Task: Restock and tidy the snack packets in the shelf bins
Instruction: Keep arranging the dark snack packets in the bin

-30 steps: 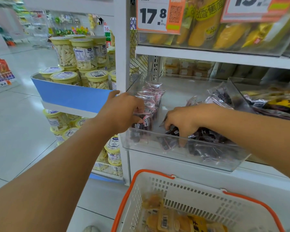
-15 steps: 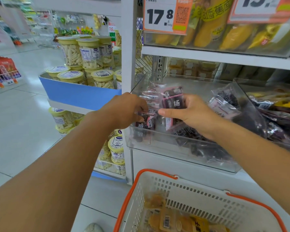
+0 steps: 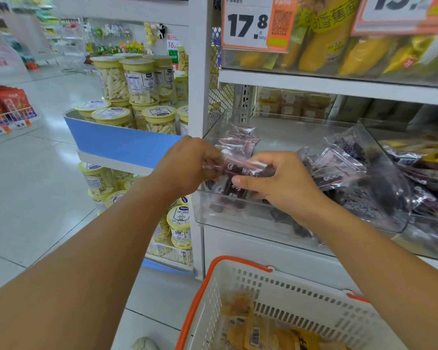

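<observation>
White slotted plastic with an orange rim makes up the basket point(image 3: 283, 294) nearest the camera, and glossy yellow packs point(image 3: 261, 332) with a barcode lie loose in its bottom. Beyond it, over the near left corner of the clear bin point(image 3: 238, 218), both hands meet on one dark purple packet point(image 3: 238, 170): the left hand point(image 3: 187, 168) has its fingers curled round the packet's left end, and the right hand point(image 3: 281, 183) pinches the right end, thumb in front and fingers bent over the top. The film looks slick and crinkly, so my guess is that it could slide out of a light pinch and drop outside the bin toward the basket or floor. A row of like packets point(image 3: 240, 140) stands on edge along the bin's left wall just behind the hands; pushing the new one in hard could tip that thin, limp row over. At the right of the bin a loose heap point(image 3: 344, 168) of the same shiny packets leans on the right wall, and a knock from the right forearm might spill it. The bin is hard, smooth and transparent, with rounded corners. Far left stand yellow-lidded clear jars point(image 3: 139, 82), and above hangs an orange price tag point(image 3: 253, 24).
</observation>
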{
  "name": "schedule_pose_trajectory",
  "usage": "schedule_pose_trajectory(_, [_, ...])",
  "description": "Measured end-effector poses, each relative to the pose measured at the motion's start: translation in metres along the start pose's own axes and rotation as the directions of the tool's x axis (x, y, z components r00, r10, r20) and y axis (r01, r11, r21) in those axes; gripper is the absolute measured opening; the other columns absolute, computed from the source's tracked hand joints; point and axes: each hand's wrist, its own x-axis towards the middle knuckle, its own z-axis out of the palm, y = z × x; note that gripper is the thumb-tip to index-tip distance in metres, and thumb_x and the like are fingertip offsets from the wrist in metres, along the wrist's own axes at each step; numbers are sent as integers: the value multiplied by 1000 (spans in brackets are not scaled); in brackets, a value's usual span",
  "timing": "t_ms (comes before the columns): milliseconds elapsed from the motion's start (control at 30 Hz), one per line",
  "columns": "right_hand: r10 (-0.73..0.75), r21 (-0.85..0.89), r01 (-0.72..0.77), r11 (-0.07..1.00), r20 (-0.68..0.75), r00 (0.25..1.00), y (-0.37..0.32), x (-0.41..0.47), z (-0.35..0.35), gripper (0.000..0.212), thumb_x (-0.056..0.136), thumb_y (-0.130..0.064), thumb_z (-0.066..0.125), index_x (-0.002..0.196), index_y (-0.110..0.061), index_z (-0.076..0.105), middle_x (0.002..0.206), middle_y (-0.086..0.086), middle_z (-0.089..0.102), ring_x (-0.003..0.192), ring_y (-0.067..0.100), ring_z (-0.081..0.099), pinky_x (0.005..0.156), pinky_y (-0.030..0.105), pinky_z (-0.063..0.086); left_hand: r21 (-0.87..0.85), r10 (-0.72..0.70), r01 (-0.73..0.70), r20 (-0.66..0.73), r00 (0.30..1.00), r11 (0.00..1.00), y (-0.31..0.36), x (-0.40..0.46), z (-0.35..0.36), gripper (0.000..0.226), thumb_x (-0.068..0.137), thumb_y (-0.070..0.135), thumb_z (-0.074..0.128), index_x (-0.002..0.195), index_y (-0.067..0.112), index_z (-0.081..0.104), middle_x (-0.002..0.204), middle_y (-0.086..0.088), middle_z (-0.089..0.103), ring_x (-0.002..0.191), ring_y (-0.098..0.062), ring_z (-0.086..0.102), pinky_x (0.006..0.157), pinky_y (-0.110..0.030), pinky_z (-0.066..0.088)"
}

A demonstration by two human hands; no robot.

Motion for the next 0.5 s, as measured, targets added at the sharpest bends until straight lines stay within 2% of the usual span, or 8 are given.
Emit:
schedule_pose_trajectory(100, [20,29,-22,999,49,999,-2,3,7,14,74,-20,88,85,-19,79,83,8,74,78,34,72,73,54,61,-12,6,-5,53,999,1000,3,2,-9,19,80,7,79,93,20,78,80,8,71,76,-6,64,71,-26,50])
schedule_pose_trajectory(133, [10,-9,-10,1000,46,999,-3,4,10,15,73,-23,89,85,-20,79,80,7,74,76,32,71,73,52,60,-24,-12,14,68,998,1000,4,4,-13,26,83,4,76,102,22,76,84,9,71,79,-4,64,74,-23,50])
schedule_pose_trajectory(200, [-12,-103,19,995,65,998,-9,5,13,12,75,-29,88,81,-22,80,71,3,70,66,23,65,68,38,59,-62,-50,54,69,996,997,3,5,-20,34,88,-2,68,111,22,74,92,6,74,86,-6,67,81,-19,52])
schedule_pose_trajectory(233, [-25,-179,40,983,85,996,-12,5,13,12,79,-33,84,76,-23,78,65,0,66,60,17,59,61,29,51,-86,-52,56,55,997,995,2,4,-22,34,90,-4,64,109,22,75,93,5,75,88,-6,69,81,-17,52])
schedule_pose_trajectory(300, [-45,-349,91,933,138,989,-17,5,12,33,92,-36,71,64,-21,65,57,0,54,56,14,49,56,28,39,-110,-46,49,34,998,993,0,2,-23,33,92,-5,59,102,21,76,92,8,75,88,1,68,77,-6,49])
schedule_pose_trajectory(367, [-48,-411,124,903,191,980,-21,3,8,41,100,-30,60,65,-8,57,59,6,49,57,20,46,57,29,38,-133,-70,76,48,996,988,3,0,-23,34,93,-5,55,97,21,77,89,12,72,87,9,64,73,2,42])
schedule_pose_trajectory(433, [-77,-432,160,887,204,976,-23,5,9,32,99,-25,62,77,-2,67,70,16,64,65,29,59,65,34,52,-182,-108,120,74,991,976,7,-1,-23,32,94,-2,53,96,21,76,90,12,72,87,9,64,77,-1,44])
schedule_pose_trajectory(500, [-92,-471,182,863,207,974,-25,10,14,18,94,-19,68,89,-4,77,84,17,73,76,28,66,76,36,55,-256,-144,162,87,986,953,10,-1,-24,30,95,2,54,93,23,75,91,10,74,90,5,66,83,-10,48])
